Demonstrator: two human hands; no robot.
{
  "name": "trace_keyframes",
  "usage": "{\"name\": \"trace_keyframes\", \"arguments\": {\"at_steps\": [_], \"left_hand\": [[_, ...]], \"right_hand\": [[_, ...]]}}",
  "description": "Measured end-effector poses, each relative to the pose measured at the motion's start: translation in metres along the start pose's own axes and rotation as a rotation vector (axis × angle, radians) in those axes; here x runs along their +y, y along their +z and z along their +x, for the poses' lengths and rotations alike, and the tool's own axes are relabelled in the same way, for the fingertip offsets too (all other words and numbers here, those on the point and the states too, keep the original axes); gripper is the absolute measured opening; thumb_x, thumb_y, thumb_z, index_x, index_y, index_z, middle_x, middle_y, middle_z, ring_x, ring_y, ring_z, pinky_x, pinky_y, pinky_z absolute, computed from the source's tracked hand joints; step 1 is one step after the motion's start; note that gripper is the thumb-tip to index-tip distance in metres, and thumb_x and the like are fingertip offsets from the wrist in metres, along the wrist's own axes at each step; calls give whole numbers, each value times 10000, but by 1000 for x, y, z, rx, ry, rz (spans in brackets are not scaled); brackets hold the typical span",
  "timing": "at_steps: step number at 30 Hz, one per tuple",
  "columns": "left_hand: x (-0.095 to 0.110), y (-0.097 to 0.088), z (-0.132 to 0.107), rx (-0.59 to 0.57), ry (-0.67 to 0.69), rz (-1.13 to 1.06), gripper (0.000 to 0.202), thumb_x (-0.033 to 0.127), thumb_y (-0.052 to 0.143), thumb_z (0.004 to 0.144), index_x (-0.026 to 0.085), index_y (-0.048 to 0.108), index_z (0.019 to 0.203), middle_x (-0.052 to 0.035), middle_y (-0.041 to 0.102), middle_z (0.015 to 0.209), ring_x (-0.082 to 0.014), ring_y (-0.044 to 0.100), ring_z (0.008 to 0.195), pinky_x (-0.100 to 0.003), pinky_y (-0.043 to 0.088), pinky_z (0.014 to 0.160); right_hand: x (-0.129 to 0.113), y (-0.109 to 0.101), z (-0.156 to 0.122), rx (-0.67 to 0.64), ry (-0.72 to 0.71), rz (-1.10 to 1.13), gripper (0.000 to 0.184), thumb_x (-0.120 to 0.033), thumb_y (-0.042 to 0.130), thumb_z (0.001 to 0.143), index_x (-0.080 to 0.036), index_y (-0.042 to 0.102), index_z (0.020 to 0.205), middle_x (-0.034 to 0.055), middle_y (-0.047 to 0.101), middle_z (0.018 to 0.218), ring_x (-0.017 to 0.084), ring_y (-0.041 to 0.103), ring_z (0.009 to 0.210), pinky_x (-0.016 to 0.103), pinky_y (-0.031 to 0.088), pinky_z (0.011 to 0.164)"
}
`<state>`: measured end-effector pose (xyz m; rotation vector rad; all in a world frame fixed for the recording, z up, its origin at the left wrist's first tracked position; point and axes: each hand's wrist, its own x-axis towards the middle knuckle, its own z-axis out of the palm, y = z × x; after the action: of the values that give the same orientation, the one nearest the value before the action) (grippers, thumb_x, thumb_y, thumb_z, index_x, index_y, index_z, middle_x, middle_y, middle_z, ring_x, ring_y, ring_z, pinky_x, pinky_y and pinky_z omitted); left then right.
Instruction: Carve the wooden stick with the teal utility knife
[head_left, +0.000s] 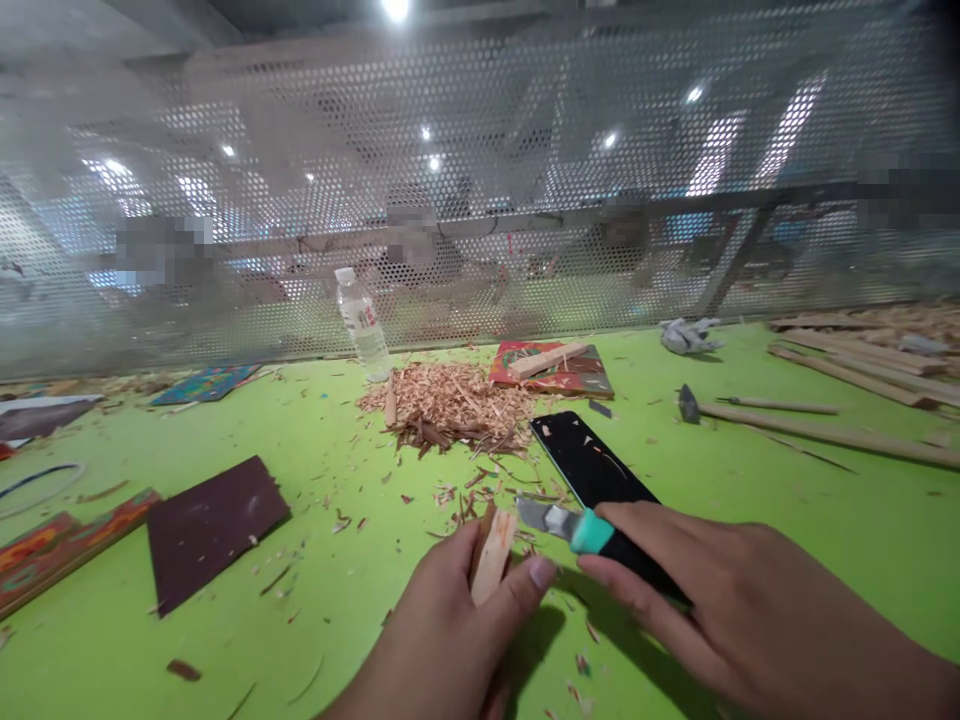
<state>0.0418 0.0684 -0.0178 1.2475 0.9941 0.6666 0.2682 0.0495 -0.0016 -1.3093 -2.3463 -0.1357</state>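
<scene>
- Left hand (pixel 450 630): low centre, closed on a stick (pixel 493 556); thumb pressed along its right side, fingers wrapped behind.
- Stick: short, pale wood, held upright with a slight lean to the right, upper end clear of the fist, above the surface (pixel 825 540).
- Right hand (pixel 720 600): low right, clamped on a knife (pixel 592 532); fingers laid along the handle.
- Knife: teal collar, dark handle mostly hidden in the grip, blade (pixel 538 516) out and pointing left, tip just beside the top of the stick; contact cannot be told.
- Black slab (pixel 589 460): flat, speckled with chips, far end near the shavings, near end hidden under the right hand.
- Shavings (pixel 450 400): heap at centre, loose curls scattered from it toward both hands.
- Bottle (pixel 363 323): clear plastic, white cap, upright, just behind the heap.
- Patterned board (pixel 577 375): right of the heap, with a pale wood block lying on it.
- Brown sheet (pixel 214 525): flat, left of centre, well apart from the hands.
- Patterned strips (pixel 60 550): left edge, beside the brown sheet.
- Long sticks (pixel 825 435): several, lying far right.
- Crumpled grey wad (pixel 690 335): far right, near the mesh.
- Mesh screen (pixel 480 180): perforated, along the far edge of the green surface.
</scene>
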Motion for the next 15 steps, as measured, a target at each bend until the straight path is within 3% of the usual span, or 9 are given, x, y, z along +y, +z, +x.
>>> {"name": "trace_keyframes", "arguments": {"at_steps": [4,8,15], "left_hand": [[0,-1,0,-23,-27,5,458,580,730,906,171,621,1081,13,580,834,-81,453,603,-188,366,510],[-1,-1,0,-42,-40,-35,490,597,753,876,176,591,1067,25,547,807,-81,420,597,-189,328,486],[-3,-4,2,-74,-8,-75,507,570,790,863,167,571,1078,31,552,829,-67,427,612,-180,361,518]], "right_hand": [[-2,-6,5,-230,62,218,413,-482,435,1111,-228,694,913,41,754,774,183,697,639,277,486,593],[1,-10,10,-374,65,297,418,-479,425,1108,-234,701,912,37,748,792,189,689,675,290,506,641],[5,-9,10,-320,48,312,384,-496,506,1074,-241,729,893,36,746,753,196,699,671,289,507,635]]}}
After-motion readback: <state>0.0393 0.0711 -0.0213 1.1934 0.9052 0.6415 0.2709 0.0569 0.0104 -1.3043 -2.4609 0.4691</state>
